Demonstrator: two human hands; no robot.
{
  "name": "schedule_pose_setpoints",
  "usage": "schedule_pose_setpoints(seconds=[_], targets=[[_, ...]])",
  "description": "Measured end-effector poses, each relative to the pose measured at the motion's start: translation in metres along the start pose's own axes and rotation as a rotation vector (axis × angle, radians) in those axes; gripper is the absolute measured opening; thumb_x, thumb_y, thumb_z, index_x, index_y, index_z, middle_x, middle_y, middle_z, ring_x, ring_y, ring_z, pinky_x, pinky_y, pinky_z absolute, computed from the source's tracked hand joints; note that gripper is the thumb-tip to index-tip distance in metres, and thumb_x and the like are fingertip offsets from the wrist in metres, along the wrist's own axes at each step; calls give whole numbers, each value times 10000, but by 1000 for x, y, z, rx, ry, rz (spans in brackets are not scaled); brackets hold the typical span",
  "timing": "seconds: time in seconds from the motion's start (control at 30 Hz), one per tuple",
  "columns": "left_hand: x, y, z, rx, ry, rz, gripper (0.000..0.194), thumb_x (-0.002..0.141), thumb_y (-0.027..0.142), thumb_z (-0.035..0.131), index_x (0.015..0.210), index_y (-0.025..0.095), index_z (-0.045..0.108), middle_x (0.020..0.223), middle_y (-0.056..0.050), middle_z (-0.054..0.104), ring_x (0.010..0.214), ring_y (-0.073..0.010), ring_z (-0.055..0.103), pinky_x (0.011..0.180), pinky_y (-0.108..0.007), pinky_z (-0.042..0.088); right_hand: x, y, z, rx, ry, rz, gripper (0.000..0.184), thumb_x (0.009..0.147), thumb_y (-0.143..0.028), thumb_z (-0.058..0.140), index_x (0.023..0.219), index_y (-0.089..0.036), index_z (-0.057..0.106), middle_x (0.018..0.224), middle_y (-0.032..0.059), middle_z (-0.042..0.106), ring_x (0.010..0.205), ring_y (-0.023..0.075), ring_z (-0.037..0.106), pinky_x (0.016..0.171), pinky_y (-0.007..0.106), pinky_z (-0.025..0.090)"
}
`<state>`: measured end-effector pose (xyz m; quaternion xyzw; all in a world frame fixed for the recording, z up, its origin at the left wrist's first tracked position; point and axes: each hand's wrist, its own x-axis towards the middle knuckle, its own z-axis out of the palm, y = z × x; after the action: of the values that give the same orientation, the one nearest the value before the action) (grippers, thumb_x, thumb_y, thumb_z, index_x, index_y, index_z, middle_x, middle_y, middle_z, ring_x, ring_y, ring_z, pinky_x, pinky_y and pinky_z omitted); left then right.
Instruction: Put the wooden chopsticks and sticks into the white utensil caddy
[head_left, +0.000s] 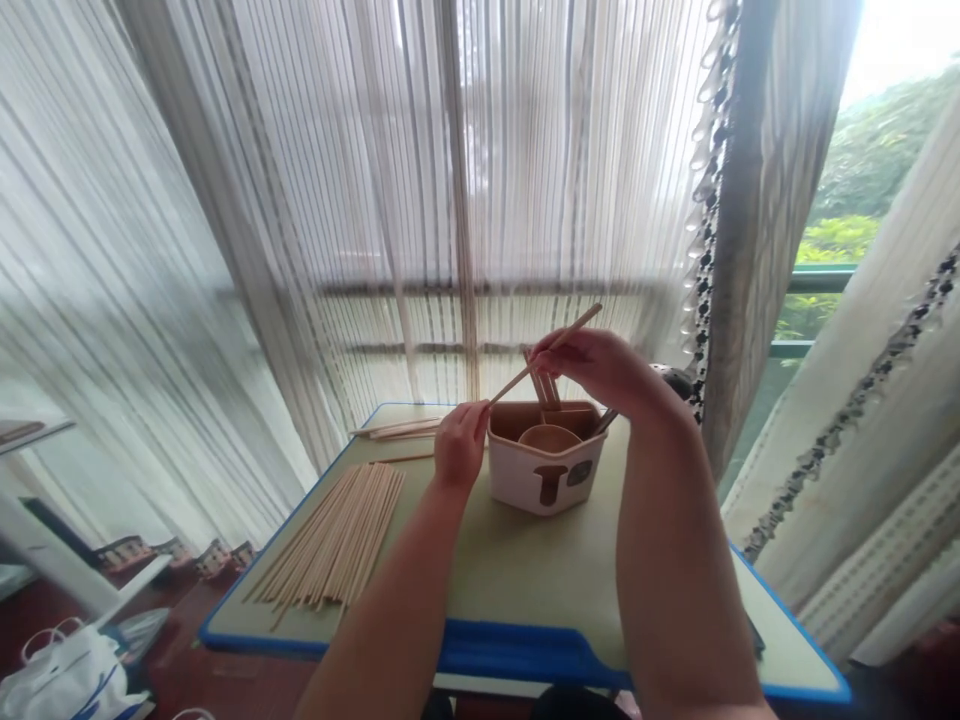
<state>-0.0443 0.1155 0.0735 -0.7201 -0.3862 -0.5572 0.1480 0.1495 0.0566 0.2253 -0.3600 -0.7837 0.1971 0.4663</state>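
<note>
A single wooden chopstick [579, 322] slants up to the right between my hands. My left hand [459, 443] pinches its lower end, beside the left wall of a utensil holder [517, 484]. Higher up, above the holder, my right hand [581, 358] has its fingers closed round the same chopstick. The holder is white with a brown inside; several chopsticks [547, 390] stand upright in it at the back. A round brown bowl or ladle head [550, 438] sits in its front part, and a dark handle [606, 420] leans out on the right.
A large fanned bundle of chopsticks [349, 535] lies on the left of the pale table [540, 580], which has a blue edge. More chopsticks [405, 430] lie behind my left hand. Sheer curtains [375, 200] hang just past the table. A white bag [67, 675] is on the floor at left.
</note>
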Motion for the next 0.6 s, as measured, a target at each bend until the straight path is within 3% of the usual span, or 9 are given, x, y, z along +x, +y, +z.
schedule_pose_setpoints(seconds=[0.17,0.43,0.6], targets=[[0,2,0,5,-2,-10,257,889,257,426,1077,184,586,932,-69,628,869,-158,574,794,-295,455,5,5,0,58,0,43,237,732,-321,634,897,-151,651,837,57,688,792,160,642,744,305,520],[3,4,-7,38,-15,-31,250,874,235,458,1082,191,592,889,-56,625,827,-149,571,764,-280,451,19,21,26,-7,-155,100,177,738,-288,608,856,-168,662,818,37,689,810,150,642,739,267,503],[4,7,-8,-15,-3,-52,242,876,251,453,1066,195,592,886,-55,622,830,-145,573,767,-281,457,20,19,31,33,-161,92,164,754,-286,585,849,-163,639,797,35,680,779,139,638,715,252,495]])
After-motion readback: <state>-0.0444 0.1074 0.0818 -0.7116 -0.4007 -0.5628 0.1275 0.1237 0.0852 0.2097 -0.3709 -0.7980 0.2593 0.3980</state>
